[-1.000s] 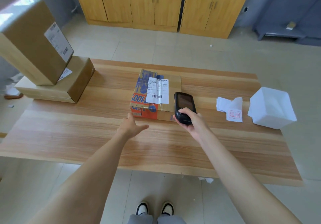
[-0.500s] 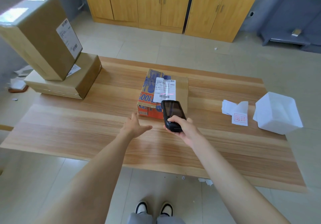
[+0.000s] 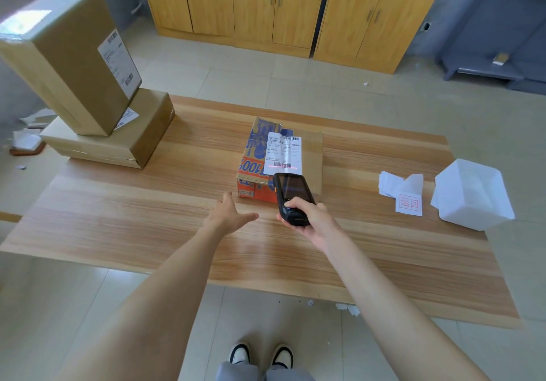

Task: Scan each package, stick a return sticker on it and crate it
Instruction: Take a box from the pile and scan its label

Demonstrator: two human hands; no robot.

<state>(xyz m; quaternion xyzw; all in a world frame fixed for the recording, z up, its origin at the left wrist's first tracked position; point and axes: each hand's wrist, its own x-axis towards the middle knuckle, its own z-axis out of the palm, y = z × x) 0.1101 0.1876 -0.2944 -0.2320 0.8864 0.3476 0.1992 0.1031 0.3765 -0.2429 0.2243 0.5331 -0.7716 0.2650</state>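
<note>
head view: the right hand (image 3: pixel 310 218) grips a scanner (image 3: pixel 291 197), aimed at the package (image 3: pixel 310 159) in the middle of the table (image 3: pixel 147 218) so its red line crosses the label (image 3: pixel 283 154) barcode. the left hand (image 3: pixel 227 216) is spread open just beside the package, probably ready to steady it. stickers (image 3: pixel 409 201) lie to the right, likely kept within reach.

Matt woodgrain table (image 3: pixel 153 221); cardboard package (image 3: pixel 310 156) w/ paper label (image 3: pixel 283 156); black plastic scanner (image 3: pixel 291 197), glossy screen.
</note>
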